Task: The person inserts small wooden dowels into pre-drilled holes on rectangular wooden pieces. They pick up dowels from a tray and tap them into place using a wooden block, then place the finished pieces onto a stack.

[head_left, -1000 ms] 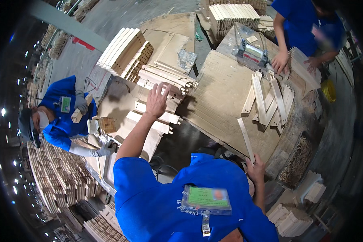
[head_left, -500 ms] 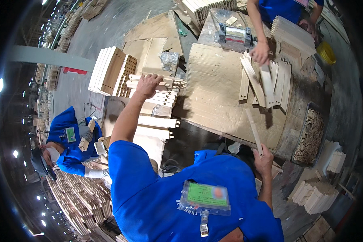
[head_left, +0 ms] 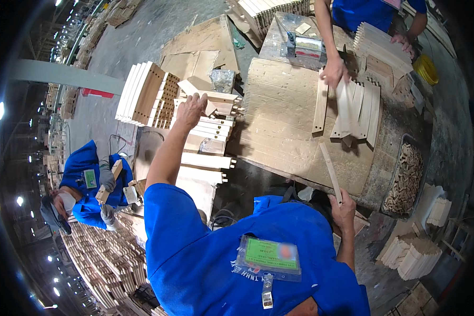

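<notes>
Okay, holding slim wooden slat by its near end in right hand, free end angled out over edge of cardboard-covered worktop. Reaching with left hand onto pile of dowel-ended rails, curled over skewed wooden rail; cannot tell whether gripping or just resting. Main risk, as judged: knocking neighbouring rails askew or off the pile if dragging the skewed one sideways, given uneven stacking. Could also stress end dowels if levering against them. Could drop or twist slat, being held at one end only. Could clip loose slats or co-worker's hand if swinging slat forward.
</notes>
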{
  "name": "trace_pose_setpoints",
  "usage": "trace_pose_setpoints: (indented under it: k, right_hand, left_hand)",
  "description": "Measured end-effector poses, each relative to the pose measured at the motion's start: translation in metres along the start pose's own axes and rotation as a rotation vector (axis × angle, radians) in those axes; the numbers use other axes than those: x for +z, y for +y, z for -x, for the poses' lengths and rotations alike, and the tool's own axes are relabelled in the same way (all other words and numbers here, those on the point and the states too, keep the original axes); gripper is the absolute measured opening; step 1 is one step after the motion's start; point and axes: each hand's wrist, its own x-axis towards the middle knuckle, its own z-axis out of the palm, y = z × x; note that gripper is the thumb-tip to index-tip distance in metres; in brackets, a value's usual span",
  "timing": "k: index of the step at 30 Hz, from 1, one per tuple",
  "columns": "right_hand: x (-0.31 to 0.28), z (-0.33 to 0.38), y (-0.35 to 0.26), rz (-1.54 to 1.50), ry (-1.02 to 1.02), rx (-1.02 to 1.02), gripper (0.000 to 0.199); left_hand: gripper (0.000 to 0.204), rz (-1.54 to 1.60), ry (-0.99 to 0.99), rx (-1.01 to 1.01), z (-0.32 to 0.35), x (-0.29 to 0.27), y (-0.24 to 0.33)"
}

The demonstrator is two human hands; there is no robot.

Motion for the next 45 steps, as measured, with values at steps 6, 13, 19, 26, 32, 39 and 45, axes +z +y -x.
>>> trace_pose_setpoints:
  k: [6,13,19,26,32,39,45]
  right_hand:
    - [-0.001,-0.003,-0.001,0.033,-0.002,-0.024,0.037]
    - [0.003,-0.004,-0.007,0.025,-0.034,-0.022,0.037]
    - [0.005,-0.006,-0.005,0.070,-0.049,-0.088,0.036]
    - [0.006,-0.001,0.005,-0.111,-0.001,0.047,0.034]
    - [-0.004,-0.002,0.021,-0.980,0.076,0.199,0.023]
    - [-0.053,-0.001,0.092,-0.948,0.166,0.195,0.016]
    - [-0.117,-0.011,0.150,-0.836,0.529,0.351,0.021]
  left_hand:
    - [0.043,0.035,-0.057,-0.030,0.038,0.003,0.017]
    - [0.083,0.069,-0.095,0.144,0.065,0.032,0.025]
    - [0.079,0.061,-0.080,0.154,0.047,0.042,0.036]
    - [0.065,0.088,-0.096,0.183,0.054,0.041,0.049]
    - [0.056,0.183,-0.063,0.140,0.065,0.006,0.057]
    - [0.072,0.970,0.244,-0.132,0.108,-0.111,0.115]
    - [0.045,1.445,0.022,-0.209,0.122,-0.131,0.258]
